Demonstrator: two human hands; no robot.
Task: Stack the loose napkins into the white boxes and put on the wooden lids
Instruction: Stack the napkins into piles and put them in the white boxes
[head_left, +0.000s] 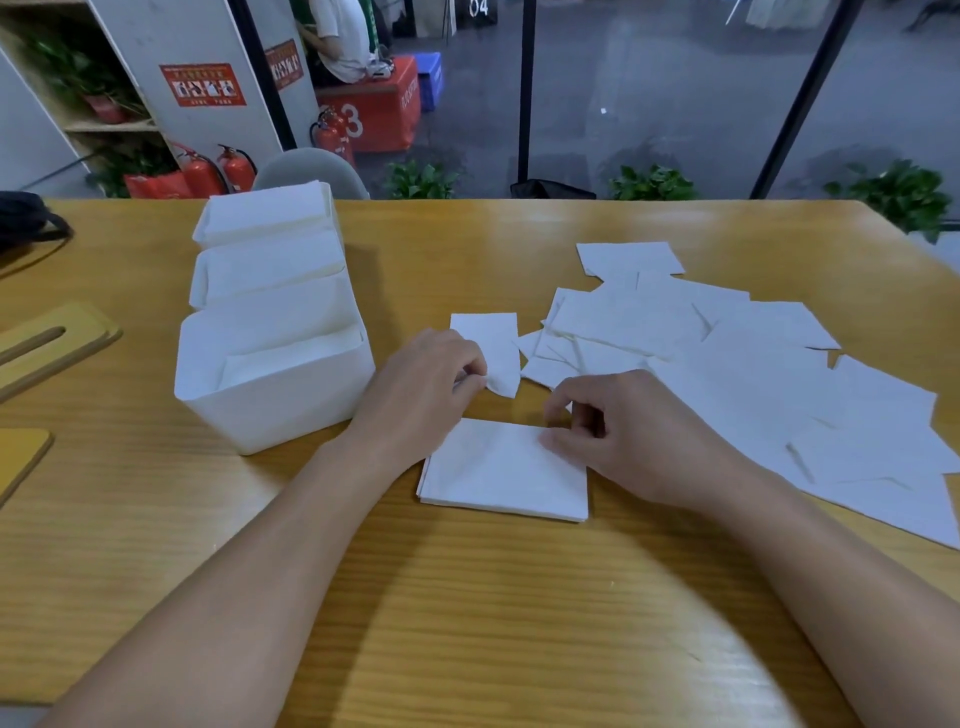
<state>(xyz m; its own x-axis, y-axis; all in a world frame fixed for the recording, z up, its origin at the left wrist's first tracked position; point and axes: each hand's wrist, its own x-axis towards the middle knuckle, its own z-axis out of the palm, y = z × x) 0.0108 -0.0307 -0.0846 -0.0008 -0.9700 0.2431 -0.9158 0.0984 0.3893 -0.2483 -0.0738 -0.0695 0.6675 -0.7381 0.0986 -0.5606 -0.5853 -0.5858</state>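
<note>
My left hand (426, 384) pinches the near corner of a single napkin (491, 348), which rests just beyond the small squared stack (504, 470) in front of me on the table (467, 623). My right hand (623, 431) has its fingers curled, with fingertips touching the far right corner of that stack; I cannot tell whether they grip a sheet or only press it. The remaining loose napkins (727, 374) lie fanned and overlapping to my right. Three white boxes (275, 332) stand in a row to my left, each already holding napkins, the nearest only partly filled. The wooden lids (52, 343) lie at the far left, not yet fitted. I judge the napkins very light, limp and easily creased: a single sheet droops from one corner and should be laid down flat. The stack should be gripped across opposite edges, thumb over and fingers under, to keep the sheets aligned during transfer to the nearest box.
</note>
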